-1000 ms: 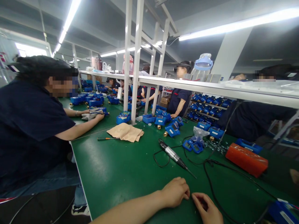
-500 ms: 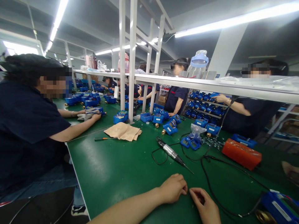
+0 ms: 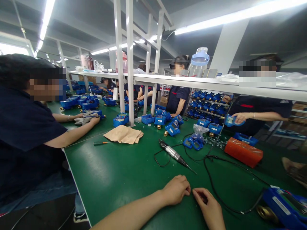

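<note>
Left hand (image 3: 176, 190), loosely curled, and right hand (image 3: 208, 209), grip half-open and empty, rest fingertip to fingertip on the green worktop (image 3: 120, 179).

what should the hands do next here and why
Probably the right hand should reach forward for the electric screwdriver. Both hands rest on the green table, fingertips nearly meeting, the left hand loosely curled, neither visibly holding anything. The screwdriver lies free just ahead, and a blue meter sits at the right.
</note>
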Available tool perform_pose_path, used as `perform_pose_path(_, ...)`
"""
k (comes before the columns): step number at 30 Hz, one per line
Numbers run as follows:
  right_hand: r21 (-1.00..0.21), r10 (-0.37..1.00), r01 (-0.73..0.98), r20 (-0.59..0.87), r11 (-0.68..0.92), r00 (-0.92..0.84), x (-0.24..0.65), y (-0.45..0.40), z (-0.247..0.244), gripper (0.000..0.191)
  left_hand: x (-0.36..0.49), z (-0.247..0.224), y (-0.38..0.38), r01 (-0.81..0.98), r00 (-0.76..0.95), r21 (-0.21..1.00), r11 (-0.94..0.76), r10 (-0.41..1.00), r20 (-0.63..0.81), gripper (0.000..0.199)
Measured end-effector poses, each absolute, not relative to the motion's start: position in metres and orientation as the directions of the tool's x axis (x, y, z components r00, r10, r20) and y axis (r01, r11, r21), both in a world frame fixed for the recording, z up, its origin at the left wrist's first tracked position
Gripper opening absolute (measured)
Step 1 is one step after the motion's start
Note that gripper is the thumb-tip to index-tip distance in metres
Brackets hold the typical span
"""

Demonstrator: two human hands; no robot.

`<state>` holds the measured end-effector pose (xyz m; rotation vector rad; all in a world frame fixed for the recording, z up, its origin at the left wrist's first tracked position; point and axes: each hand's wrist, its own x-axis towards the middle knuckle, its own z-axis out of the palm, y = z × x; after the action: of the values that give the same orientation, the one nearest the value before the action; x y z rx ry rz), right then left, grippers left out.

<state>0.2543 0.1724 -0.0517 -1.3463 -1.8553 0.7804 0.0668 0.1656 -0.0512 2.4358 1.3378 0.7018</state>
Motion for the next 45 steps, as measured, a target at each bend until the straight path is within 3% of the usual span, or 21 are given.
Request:
perform_pose_path(27,-0.809,0.956,0.511,0.214,0.289,-0.203,0.255,0.173,-0.052,0.039,0.07,-0.049,0.162,0.707,0.453,0.457,-0.539,0.842,0.293,0.014)
perform_pose_path(45,-0.822,0.938,0.453,0.289,0.346,-0.192,0.259,0.168,-0.049,0.032,0.086,-0.047,0.156,0.586,0.401,0.631,-0.508,0.859,0.319,0.015)
